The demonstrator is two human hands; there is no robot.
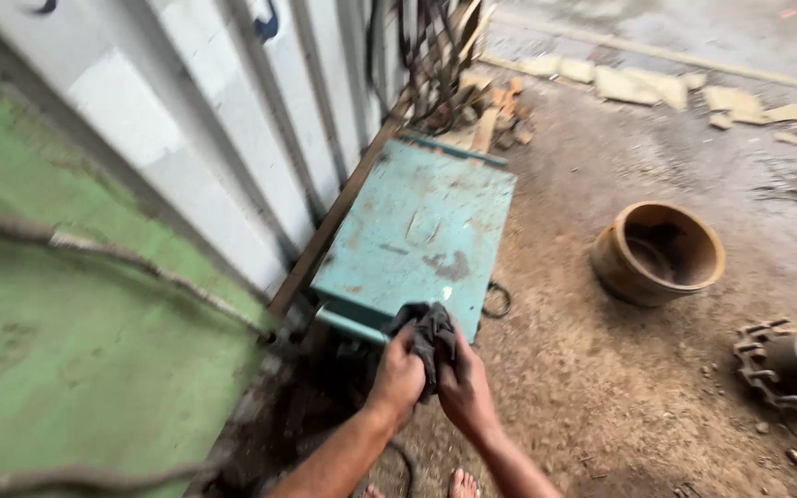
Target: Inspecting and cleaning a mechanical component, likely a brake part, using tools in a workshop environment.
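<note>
Dark, crumpled rag (429,334) bunched between both hands, fingers (414,355) pinching it tight.

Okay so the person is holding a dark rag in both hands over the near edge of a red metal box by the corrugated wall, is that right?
Not quite: the metal box is pale blue-green with worn patches, not red. The rest holds. The head view shows the left hand and right hand gripping the dark rag at the box's near edge, beside the corrugated wall.
</note>
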